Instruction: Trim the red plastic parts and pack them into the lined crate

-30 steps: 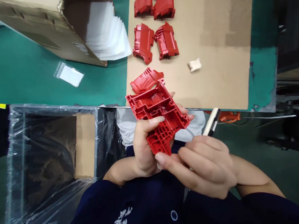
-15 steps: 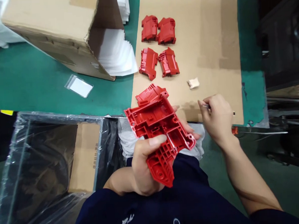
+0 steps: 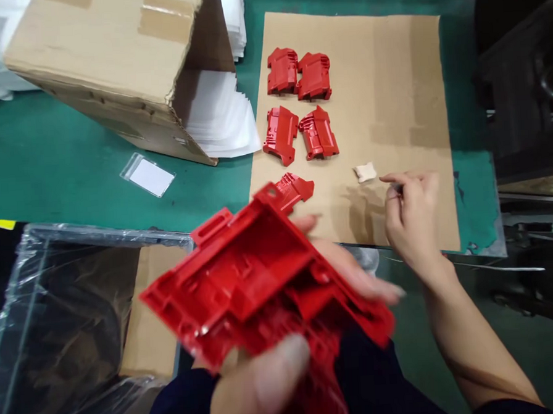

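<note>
My left hand (image 3: 262, 381) grips a large red plastic housing (image 3: 247, 264), its ribbed hollow side facing up, thumb on the inside and fingers behind the far edge. The housing is close to the camera and slightly blurred. At the right edge of the cardboard sheet (image 3: 391, 102), my right hand (image 3: 413, 215) is curled round a small dark object, mostly hidden, with the index finger stretched toward a small cream-coloured piece (image 3: 365, 172). Several red plastic parts (image 3: 282, 71) lie on the sheet, one of them (image 3: 294, 190) partly behind the held housing.
A cardboard box (image 3: 106, 61) with white foam sheets (image 3: 220, 117) stands at the upper left of the green table (image 3: 46, 151). Near it lies a small clear bag with a white card (image 3: 152, 176). A plastic-lined bin (image 3: 77, 304) is at lower left.
My left hand has raised the housing nearer the camera and turned it. My right hand's index finger has stretched out near the cream piece. The whole view has shifted slightly.
</note>
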A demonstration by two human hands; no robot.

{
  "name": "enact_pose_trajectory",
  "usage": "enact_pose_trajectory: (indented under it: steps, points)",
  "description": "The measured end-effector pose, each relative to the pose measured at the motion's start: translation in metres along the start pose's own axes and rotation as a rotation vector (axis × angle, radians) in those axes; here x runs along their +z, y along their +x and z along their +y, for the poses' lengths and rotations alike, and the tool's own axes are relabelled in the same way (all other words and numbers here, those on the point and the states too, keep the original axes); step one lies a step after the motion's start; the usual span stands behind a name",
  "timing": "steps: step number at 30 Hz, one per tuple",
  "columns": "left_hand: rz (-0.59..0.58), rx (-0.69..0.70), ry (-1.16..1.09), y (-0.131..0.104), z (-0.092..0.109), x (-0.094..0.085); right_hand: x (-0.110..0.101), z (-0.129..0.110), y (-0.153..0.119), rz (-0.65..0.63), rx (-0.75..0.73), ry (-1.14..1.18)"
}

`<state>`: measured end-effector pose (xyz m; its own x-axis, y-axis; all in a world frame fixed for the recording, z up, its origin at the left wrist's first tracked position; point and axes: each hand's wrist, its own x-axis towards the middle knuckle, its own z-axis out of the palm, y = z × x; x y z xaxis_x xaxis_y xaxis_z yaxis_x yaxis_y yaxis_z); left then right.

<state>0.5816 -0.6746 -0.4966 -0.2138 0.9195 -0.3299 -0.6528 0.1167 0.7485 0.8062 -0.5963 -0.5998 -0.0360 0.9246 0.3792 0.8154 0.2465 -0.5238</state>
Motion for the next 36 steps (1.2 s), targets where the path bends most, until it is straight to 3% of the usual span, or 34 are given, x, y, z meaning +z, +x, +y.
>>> enact_pose_trajectory:
  steps: [3,5,10,16,24,27,29,33,36]
  points:
    - [0.12,0.078,-0.053,-0.002,-0.01,0.023,-0.03,-0.04,-0.01,-0.15,-0.092,0.206]
    - [0.18,0.131,-0.077,0.001,-0.016,0.029,-0.045,-0.065,-0.019,-0.225,-0.194,0.28]
    - [0.135,0.095,-0.027,0.003,-0.027,0.025,-0.05,-0.11,-0.044,-0.271,-0.365,0.381]
    - [0.121,0.121,-0.083,-0.008,-0.029,0.02,-0.046,-0.131,-0.057,-0.156,-0.289,0.41]
    - [0.101,0.221,-0.072,-0.014,-0.029,0.023,-0.054,-0.142,-0.062,-0.269,-0.217,0.626]
    - [0.103,0.209,-0.097,-0.012,-0.03,0.021,-0.047,-0.133,-0.062,-0.26,-0.253,0.569]
    - [0.12,0.196,-0.12,-0.008,-0.029,0.015,-0.034,-0.111,-0.058,-0.203,-0.249,0.43]
    - [0.138,0.16,-0.138,0.003,-0.02,-0.01,0.001,-0.033,-0.032,-0.069,-0.108,-0.085]
    - [0.175,0.105,-0.111,0.015,-0.014,-0.038,0.014,0.023,-0.011,-0.128,-0.043,-0.4]
